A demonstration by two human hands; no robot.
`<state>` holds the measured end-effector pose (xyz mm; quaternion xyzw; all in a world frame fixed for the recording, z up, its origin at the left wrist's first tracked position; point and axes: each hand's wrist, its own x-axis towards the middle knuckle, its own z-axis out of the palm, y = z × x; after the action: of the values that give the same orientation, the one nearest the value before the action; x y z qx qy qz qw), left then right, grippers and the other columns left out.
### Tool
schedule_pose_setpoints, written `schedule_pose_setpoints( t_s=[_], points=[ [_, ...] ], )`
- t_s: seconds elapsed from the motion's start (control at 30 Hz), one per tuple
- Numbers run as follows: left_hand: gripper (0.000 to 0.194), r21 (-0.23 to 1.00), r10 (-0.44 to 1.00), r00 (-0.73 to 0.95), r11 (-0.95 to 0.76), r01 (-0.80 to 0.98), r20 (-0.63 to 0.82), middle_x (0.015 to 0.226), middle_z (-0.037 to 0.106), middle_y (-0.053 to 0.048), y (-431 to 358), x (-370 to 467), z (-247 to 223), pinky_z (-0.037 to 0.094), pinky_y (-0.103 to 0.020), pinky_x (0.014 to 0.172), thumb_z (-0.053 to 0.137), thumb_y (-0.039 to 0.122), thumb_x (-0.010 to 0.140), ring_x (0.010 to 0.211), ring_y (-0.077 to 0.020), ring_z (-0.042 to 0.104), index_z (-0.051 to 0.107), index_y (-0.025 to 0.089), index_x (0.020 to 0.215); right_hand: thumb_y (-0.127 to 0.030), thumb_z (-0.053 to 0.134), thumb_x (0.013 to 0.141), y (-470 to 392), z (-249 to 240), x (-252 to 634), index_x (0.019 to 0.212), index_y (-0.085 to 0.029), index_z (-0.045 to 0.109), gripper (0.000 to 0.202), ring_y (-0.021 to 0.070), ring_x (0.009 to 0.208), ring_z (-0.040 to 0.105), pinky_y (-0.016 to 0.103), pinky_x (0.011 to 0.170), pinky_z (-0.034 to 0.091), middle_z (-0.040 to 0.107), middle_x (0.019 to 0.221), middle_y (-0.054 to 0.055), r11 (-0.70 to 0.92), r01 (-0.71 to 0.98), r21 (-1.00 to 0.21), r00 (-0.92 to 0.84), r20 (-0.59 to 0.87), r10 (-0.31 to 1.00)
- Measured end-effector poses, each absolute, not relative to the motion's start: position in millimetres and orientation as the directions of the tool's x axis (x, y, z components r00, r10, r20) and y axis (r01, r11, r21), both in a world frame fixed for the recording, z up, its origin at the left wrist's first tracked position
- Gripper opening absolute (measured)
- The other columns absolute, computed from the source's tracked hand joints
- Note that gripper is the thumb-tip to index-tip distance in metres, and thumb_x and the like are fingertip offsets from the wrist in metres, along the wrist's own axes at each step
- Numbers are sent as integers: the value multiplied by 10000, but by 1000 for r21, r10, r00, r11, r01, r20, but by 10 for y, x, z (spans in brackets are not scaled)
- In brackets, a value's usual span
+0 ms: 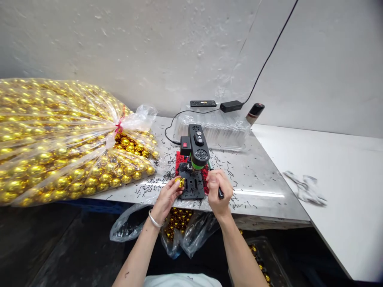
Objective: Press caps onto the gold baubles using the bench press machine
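My left hand (166, 196) pinches a shiny gold ball (180, 182) at the left edge of a small black bench machine. A white band circles that wrist. My right hand (220, 191) is wrapped round the machine's lever handle (220, 194), whose black end pokes out below the fist. The bench machine (197, 147) has a black head with round vents, a red switch on its side and a slotted black base plate (193, 187). Red material (180, 160) lies under and beside the base.
On the left lies a large clear bag (74, 159) of gold balls, tied in red. Clear plastic trays (221, 131), a remote (203, 103), a power adapter (231, 106) and a can (255, 113) stand behind. Black scraps litter the metal tabletop. Gloves (305, 188) lie right; an open bag (178, 223) hangs below.
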<state>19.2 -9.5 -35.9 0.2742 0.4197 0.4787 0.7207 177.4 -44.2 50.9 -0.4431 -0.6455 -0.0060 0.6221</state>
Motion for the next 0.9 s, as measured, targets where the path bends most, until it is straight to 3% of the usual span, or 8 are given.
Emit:
schedule_pose_setpoints(
  t_s=[0.1, 0.27, 0.43, 0.53, 0.73, 0.9],
  points=[
    [525, 886, 951, 110, 308, -347, -288, 882, 689, -31, -52, 286, -386, 533, -226, 640, 816, 362, 646, 707, -115, 655, 625, 166, 1094, -90, 422, 926, -426, 552, 1790, 698, -204, 450, 256, 119, 651, 491, 273, 605, 387, 502, 690, -6, 618, 577, -534, 155, 815, 558],
    [611, 935, 967, 114, 250, -251, -228, 880, 678, -30, -13, 325, -334, 556, -269, 668, 828, 428, 602, 690, -127, 650, 635, 152, 1111, -105, 420, 931, -410, 612, 1784, 683, -206, 448, 270, 122, 639, 481, 272, 593, 376, 493, 663, -8, 612, 579, -539, 164, 812, 560],
    [644, 977, 975, 152, 179, -114, -161, 875, 694, -40, 68, 323, -367, 530, -261, 656, 769, 458, 673, 695, -128, 626, 616, 138, 1211, -114, 417, 930, -413, 602, 1781, 693, -203, 470, 258, 125, 639, 502, 273, 591, 386, 515, 667, -1, 610, 592, -527, 162, 819, 551],
    [540, 997, 987, 147, 59, 46, -65, 956, 706, -56, 132, 337, -443, 526, -283, 694, 732, 418, 721, 713, -134, 620, 622, 149, 1175, -106, 420, 928, -416, 593, 1786, 701, -201, 472, 252, 121, 640, 504, 268, 592, 388, 518, 669, -1, 609, 597, -523, 158, 820, 550],
    [363, 872, 953, 258, -260, 415, 161, 974, 699, -80, 153, 383, -453, 534, -341, 788, 651, 318, 820, 803, -191, 650, 634, 155, 1144, -92, 420, 927, -420, 580, 1788, 716, -203, 465, 242, 119, 651, 515, 263, 594, 394, 516, 678, -5, 616, 605, -505, 140, 829, 541],
    [320, 738, 894, 357, -430, 520, 270, 1094, 680, -100, 140, 417, -403, 536, -362, 882, 621, 275, 859, 972, -229, 666, 612, 169, 1161, -92, 428, 926, -424, 569, 1785, 717, -199, 477, 240, 115, 649, 518, 261, 598, 402, 522, 686, -8, 608, 612, -507, 150, 828, 540]
  ],
)
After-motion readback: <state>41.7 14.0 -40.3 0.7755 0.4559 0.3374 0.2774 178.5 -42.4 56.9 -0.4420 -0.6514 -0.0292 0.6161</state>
